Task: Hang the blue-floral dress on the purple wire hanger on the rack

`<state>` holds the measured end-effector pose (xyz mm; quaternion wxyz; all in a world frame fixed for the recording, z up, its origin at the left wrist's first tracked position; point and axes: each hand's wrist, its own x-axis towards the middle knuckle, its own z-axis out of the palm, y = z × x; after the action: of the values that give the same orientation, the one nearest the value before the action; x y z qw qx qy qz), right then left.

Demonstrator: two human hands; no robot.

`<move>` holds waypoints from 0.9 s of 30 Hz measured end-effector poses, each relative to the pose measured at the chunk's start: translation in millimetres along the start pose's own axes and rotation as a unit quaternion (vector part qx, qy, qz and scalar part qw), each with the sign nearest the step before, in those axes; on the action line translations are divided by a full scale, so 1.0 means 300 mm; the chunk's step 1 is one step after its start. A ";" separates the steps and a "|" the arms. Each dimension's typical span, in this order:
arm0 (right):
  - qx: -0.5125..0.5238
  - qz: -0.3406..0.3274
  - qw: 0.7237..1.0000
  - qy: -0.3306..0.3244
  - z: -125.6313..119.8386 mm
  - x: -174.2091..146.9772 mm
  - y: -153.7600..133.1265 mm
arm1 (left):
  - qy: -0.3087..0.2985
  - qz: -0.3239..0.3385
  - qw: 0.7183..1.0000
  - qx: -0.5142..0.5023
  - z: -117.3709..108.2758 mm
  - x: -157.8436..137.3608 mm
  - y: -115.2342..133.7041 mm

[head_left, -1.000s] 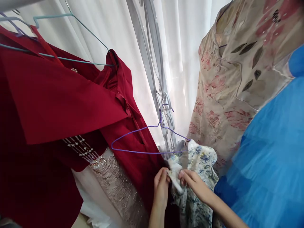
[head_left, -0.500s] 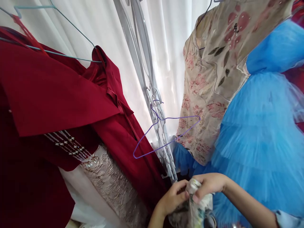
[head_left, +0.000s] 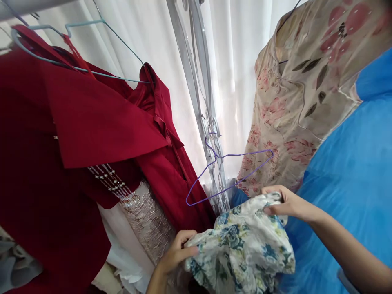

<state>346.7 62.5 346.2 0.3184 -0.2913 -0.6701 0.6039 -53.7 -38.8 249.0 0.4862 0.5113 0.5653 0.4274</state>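
Note:
A white garment (head_left: 241,241) with blue and green flowers is stretched between my two hands at the bottom of the view. My left hand (head_left: 176,255) pinches its left edge, thumb on top. At its upper right corner, my right hand (head_left: 288,204) grips the cloth between thumb and fingers. The lower part of the garment runs out of view. Just above it, a bare purple wire hanger (head_left: 229,189) hangs from the grey metal rack (head_left: 199,61). The garment and hanger are apart.
Dark red dresses (head_left: 104,126) hang on a teal hanger (head_left: 105,75) at the left, beside a beaded pale dress (head_left: 147,220). A beige floral garment (head_left: 278,102) and a blue tulle dress (head_left: 346,175) hang at the right. White curtains (head_left: 147,36) cover the back.
My hands have moved apart, spreading the floral garment that was bunched between them. My left hand went left, my right hand up and right. The view has shifted so the hangings sit farther right.

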 end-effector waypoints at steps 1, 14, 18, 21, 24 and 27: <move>-0.004 -0.018 0.999 0.035 -0.012 0.022 -0.001 | 0.013 -0.004 1.000 -0.027 -0.029 -0.002 0.015; -0.172 -0.074 0.980 0.062 -0.087 0.297 0.158 | 0.083 0.253 0.939 0.219 -0.150 0.293 0.410; -0.138 -0.065 0.986 0.067 -0.020 0.281 0.176 | 0.086 0.294 0.938 0.164 -0.050 0.367 0.459; -0.139 -0.066 0.984 0.092 0.016 0.267 0.171 | 0.092 0.277 0.943 0.158 0.004 0.359 0.487; -0.164 -0.082 0.978 0.099 0.051 0.261 0.171 | 0.129 0.275 0.930 0.207 0.038 0.312 0.512; -0.183 -0.126 0.967 0.125 0.090 0.248 0.187 | 0.186 0.308 0.902 0.239 0.058 0.281 0.520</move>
<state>279.3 108.8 294.2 0.4145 -0.3314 -0.7553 0.3846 -11.5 62.1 389.7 0.0793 0.6719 0.5454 0.4948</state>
